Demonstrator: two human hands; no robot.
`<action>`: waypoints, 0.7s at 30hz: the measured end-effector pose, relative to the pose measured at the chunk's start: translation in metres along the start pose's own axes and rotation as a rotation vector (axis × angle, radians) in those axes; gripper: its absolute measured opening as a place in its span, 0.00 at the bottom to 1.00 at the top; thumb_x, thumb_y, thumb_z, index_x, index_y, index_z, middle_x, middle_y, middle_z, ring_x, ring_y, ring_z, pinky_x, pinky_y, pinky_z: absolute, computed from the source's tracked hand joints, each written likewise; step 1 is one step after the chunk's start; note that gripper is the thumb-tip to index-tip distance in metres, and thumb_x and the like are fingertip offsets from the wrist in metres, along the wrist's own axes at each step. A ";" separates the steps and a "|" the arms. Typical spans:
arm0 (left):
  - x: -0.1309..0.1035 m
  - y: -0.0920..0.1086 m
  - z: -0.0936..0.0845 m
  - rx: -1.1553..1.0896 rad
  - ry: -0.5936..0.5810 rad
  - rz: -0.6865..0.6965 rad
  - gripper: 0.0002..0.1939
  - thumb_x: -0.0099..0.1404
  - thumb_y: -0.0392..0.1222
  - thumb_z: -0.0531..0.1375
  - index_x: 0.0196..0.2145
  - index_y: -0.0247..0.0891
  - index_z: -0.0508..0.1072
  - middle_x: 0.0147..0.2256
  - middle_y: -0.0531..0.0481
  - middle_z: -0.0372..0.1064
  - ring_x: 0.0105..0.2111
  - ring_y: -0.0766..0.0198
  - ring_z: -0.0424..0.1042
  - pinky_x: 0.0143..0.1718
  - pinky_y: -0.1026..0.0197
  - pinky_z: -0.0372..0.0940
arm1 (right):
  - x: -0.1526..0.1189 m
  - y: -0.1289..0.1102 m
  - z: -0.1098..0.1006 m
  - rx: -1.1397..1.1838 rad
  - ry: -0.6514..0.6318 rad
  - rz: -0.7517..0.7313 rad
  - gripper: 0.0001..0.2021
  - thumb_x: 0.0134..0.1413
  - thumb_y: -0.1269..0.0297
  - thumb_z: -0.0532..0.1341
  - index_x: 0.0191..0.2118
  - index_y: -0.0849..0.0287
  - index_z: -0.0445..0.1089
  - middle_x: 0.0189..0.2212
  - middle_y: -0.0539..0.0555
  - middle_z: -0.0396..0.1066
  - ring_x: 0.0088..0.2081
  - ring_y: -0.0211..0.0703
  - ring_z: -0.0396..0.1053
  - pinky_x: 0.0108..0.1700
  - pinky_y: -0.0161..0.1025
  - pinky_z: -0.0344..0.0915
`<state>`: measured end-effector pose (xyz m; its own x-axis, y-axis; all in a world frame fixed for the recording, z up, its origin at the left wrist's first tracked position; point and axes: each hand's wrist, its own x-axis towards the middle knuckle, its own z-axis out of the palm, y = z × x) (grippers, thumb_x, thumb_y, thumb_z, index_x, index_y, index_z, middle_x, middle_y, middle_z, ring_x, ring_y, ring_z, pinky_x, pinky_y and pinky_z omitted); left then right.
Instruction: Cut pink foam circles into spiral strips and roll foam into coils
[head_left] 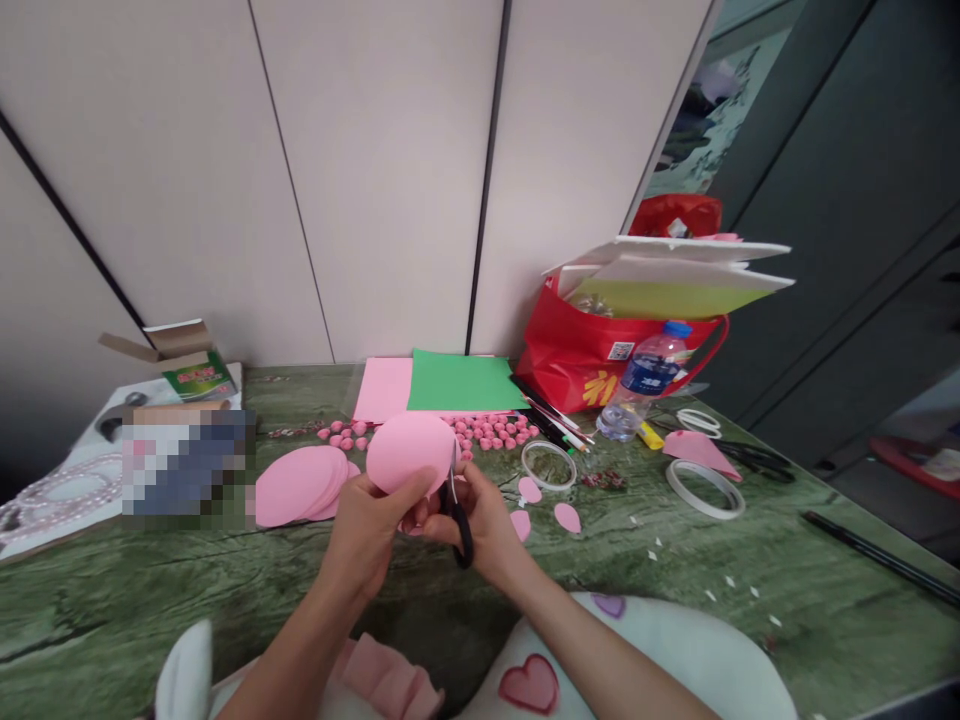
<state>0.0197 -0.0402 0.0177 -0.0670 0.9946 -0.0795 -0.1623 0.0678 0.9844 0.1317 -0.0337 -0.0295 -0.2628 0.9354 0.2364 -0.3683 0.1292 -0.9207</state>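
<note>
My left hand is closed on a pink paper oval, its thumb lying across the lower edge. Black-handled scissors are in my right hand, with the blades upright at the oval's right edge. Whether the blades are open or closed I cannot make out. To the left of my hands lies a stack of pink paper ovals. Small pink petal-shaped paper pieces lie on the table to the right. Behind the held oval, several small pink paper rosebuds sit in a cluster.
Green and pink paper sheets lie at the back, beside pencils. A red bag and a water bottle stand back right. Tape rolls are on the right. An opened box stands at left.
</note>
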 end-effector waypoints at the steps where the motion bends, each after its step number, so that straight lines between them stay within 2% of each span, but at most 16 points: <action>1: 0.000 0.000 0.000 -0.006 -0.002 0.002 0.13 0.42 0.41 0.63 0.11 0.32 0.65 0.10 0.55 0.58 0.12 0.74 0.54 0.14 0.68 0.49 | 0.000 -0.001 0.000 0.002 0.005 0.001 0.28 0.26 0.56 0.69 0.36 0.57 0.58 0.22 0.47 0.64 0.23 0.36 0.62 0.26 0.33 0.59; 7: 0.000 0.000 -0.001 -0.010 -0.018 0.015 0.14 0.43 0.43 0.63 0.12 0.32 0.64 0.11 0.54 0.59 0.13 0.73 0.56 0.15 0.67 0.50 | -0.001 -0.001 -0.002 -0.033 0.026 0.011 0.27 0.25 0.58 0.70 0.35 0.58 0.58 0.21 0.47 0.62 0.22 0.34 0.60 0.24 0.31 0.57; 15: -0.001 0.004 0.000 -0.033 -0.004 0.023 0.11 0.41 0.38 0.64 0.12 0.32 0.65 0.10 0.56 0.57 0.12 0.74 0.53 0.15 0.67 0.48 | 0.000 0.001 -0.003 -0.051 0.043 0.055 0.26 0.25 0.58 0.70 0.32 0.58 0.57 0.18 0.44 0.60 0.19 0.31 0.56 0.21 0.29 0.52; 21: 0.000 0.003 0.000 -0.049 0.014 0.023 0.10 0.41 0.38 0.64 0.13 0.32 0.66 0.11 0.56 0.59 0.13 0.74 0.54 0.15 0.68 0.48 | 0.000 0.000 -0.001 0.014 0.034 0.066 0.25 0.23 0.60 0.70 0.30 0.58 0.57 0.19 0.45 0.63 0.20 0.32 0.58 0.23 0.30 0.55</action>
<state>0.0191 -0.0398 0.0207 -0.0847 0.9946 -0.0597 -0.2084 0.0409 0.9772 0.1326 -0.0337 -0.0298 -0.2567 0.9523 0.1648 -0.3636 0.0629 -0.9294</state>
